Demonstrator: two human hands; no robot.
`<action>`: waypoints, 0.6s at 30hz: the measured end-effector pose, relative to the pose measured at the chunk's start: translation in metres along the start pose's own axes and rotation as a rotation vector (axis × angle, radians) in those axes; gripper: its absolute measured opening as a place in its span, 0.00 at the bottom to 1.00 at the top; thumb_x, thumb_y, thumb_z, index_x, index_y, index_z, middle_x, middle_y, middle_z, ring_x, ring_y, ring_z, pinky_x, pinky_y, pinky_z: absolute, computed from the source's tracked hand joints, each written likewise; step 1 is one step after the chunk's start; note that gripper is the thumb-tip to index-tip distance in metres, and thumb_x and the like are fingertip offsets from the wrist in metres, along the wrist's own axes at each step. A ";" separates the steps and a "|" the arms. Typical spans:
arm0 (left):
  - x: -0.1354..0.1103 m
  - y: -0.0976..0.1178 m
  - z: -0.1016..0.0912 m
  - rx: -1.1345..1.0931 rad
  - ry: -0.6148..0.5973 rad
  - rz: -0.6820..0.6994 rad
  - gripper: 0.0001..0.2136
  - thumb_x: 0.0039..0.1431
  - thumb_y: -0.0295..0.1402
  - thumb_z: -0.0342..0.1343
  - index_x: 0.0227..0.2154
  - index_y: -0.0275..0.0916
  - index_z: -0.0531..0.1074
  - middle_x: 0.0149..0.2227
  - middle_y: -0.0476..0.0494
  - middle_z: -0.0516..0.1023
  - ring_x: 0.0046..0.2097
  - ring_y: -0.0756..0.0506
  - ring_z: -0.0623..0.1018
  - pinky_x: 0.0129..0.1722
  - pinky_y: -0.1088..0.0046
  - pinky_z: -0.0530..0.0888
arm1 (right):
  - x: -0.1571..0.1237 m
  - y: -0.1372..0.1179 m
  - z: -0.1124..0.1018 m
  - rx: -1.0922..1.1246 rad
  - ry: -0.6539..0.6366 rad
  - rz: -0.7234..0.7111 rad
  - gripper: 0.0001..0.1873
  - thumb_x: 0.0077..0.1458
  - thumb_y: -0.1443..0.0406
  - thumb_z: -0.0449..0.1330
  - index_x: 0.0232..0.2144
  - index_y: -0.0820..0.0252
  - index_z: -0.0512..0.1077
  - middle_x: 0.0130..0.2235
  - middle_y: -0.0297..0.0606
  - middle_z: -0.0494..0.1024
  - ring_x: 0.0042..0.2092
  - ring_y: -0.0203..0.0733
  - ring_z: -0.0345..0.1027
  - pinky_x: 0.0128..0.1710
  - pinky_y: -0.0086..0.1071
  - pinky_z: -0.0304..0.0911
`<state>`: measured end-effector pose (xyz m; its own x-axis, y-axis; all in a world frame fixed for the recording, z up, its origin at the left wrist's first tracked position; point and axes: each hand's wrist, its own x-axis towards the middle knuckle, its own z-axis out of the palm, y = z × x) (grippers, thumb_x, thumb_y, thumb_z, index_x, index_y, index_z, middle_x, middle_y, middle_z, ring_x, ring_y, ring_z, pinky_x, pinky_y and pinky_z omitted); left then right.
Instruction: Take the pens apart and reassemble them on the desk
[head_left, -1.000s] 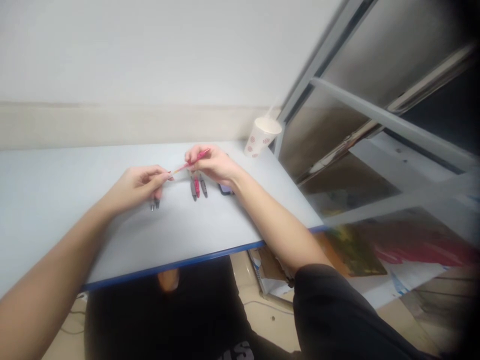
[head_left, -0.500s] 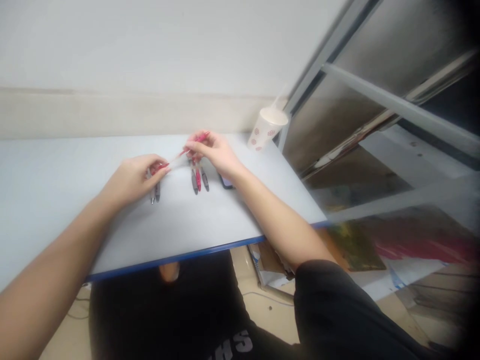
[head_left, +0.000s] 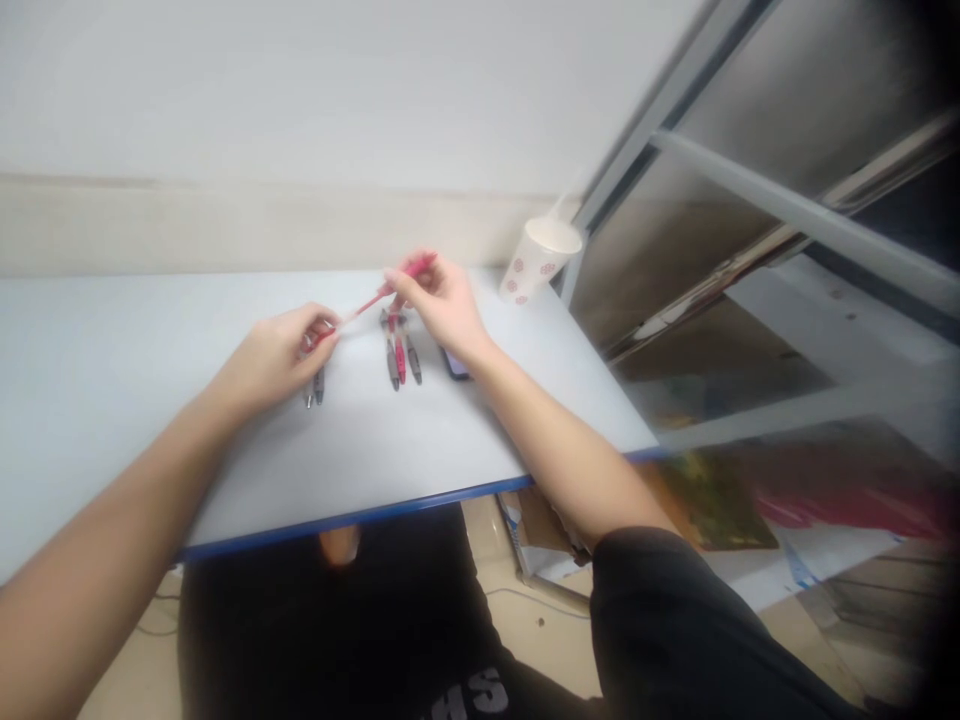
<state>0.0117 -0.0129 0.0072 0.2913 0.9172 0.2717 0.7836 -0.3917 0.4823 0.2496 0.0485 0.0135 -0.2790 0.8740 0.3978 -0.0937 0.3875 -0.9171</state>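
My left hand (head_left: 285,352) is closed in a pinch on the lower end of a red pen, which is partly hidden by the fingers. The upper red part (head_left: 417,267) of this pen is between the fingers of my right hand (head_left: 448,305), closed and a little higher. A thin red refill (head_left: 373,302) shows between the two hands, running down to a pale stretch at the left fingertips. Below my right hand lie a grey pen (head_left: 393,370), a red pen (head_left: 400,362) and another dark grey pen (head_left: 414,364). Under my left hand, two pen ends (head_left: 319,386) stick out.
A dark phone (head_left: 457,369) lies partly behind my right wrist. At the table's back right corner stands a white patterned cup (head_left: 536,265) with a straw. A metal-framed rack (head_left: 750,190) rises along the right side. The table's front edge (head_left: 360,520) is blue.
My right hand has moved slightly up and right with the upper red part, away from my left hand. More of the red refill shows between them. The view has shifted a little.
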 end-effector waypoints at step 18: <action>0.000 0.007 -0.002 -0.065 -0.031 -0.028 0.15 0.67 0.43 0.51 0.47 0.41 0.75 0.41 0.40 0.85 0.39 0.42 0.82 0.44 0.64 0.78 | 0.002 0.001 -0.002 -0.005 0.074 0.061 0.25 0.55 0.44 0.70 0.34 0.56 0.68 0.34 0.33 0.80 0.30 0.33 0.71 0.34 0.29 0.71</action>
<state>0.0160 -0.0157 0.0118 0.2878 0.9292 0.2318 0.7548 -0.3691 0.5423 0.2513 0.0510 0.0130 -0.2123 0.9154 0.3421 -0.0735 0.3341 -0.9397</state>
